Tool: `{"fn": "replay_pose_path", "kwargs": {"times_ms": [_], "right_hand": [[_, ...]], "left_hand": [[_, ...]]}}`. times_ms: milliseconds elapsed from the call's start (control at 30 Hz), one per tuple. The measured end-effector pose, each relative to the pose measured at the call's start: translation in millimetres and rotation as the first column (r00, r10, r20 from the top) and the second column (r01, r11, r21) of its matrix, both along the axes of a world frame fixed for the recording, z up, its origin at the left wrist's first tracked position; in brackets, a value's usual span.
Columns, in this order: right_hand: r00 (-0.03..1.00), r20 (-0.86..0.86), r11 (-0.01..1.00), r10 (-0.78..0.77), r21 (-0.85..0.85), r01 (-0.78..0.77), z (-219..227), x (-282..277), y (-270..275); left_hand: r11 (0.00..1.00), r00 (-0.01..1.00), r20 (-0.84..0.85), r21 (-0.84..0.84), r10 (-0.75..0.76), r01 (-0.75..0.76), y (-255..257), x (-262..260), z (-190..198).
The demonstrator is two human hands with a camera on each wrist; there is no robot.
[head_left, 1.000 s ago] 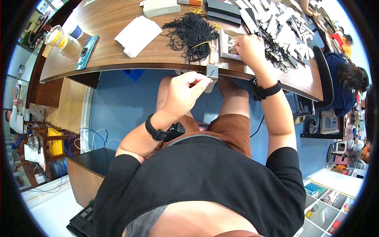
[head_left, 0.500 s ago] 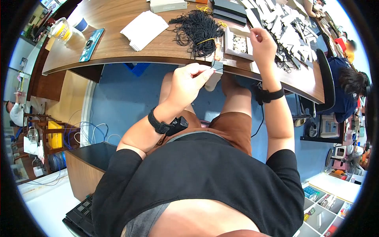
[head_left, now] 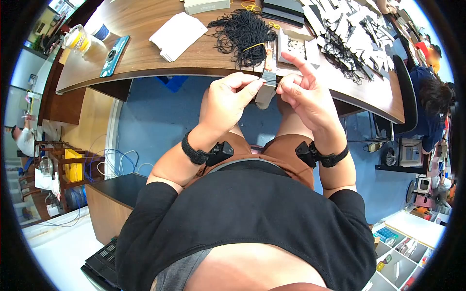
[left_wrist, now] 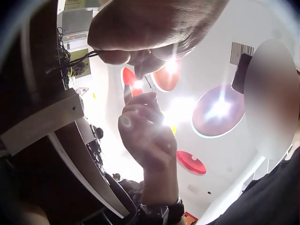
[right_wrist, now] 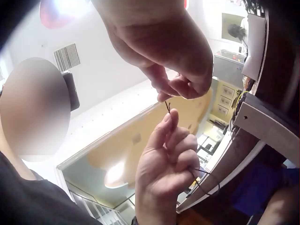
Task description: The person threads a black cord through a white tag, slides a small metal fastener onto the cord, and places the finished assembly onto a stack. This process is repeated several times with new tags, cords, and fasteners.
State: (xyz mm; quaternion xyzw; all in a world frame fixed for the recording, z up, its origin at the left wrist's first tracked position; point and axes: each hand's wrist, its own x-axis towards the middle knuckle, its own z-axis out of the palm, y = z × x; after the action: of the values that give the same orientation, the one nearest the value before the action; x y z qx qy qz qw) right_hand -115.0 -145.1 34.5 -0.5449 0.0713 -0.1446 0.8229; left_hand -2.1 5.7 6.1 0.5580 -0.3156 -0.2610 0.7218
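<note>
My left hand (head_left: 224, 104) pinches a thin black cord (left_wrist: 79, 61) between thumb and forefinger, just off the table's front edge. Two short ends of the cord stick out past the fingertips, and a loop of it (right_wrist: 212, 180) hangs behind the hand in the right wrist view. Close to those ends, my right hand (head_left: 310, 97) has its thumb and curled fingers together and its forefinger raised. A tiny pale piece (left_wrist: 153, 88) shows at its fingertips; its kind is too small to make out. A grey block (head_left: 268, 77) sits at the table edge behind the hands.
Beyond the hands, a white box (head_left: 310, 51) of small parts stands beside a heap of black cords (head_left: 242, 36). White cards (head_left: 178, 36), a phone-like teal object (head_left: 114, 56) and a cup (head_left: 77, 41) lie left. Loose tags (head_left: 349, 29) cover the right side.
My right hand has come back from the box of small parts, down and left to the cord ends. The left hand has kept its pinch on the cord.
</note>
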Motion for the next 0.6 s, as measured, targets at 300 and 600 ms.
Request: {"fn": "replay_pose_path", "kwargs": {"times_ms": [300, 600], "right_hand": [[0.999, -0.038, 0.999, 0.021, 0.034, -0.019, -6.6, -0.9, 2.4], [0.997, -0.051, 0.997, -0.052, -0.066, 0.048, -16.3, -1.8, 12.4]], "left_hand": [[1.000, 0.994, 0.107, -0.017, 0.012, -0.011, -2.0, -2.0, -6.0], [0.997, 0.999, 0.037, -0.071, -0.031, 0.034, -4.4, -9.2, -5.4]]}}
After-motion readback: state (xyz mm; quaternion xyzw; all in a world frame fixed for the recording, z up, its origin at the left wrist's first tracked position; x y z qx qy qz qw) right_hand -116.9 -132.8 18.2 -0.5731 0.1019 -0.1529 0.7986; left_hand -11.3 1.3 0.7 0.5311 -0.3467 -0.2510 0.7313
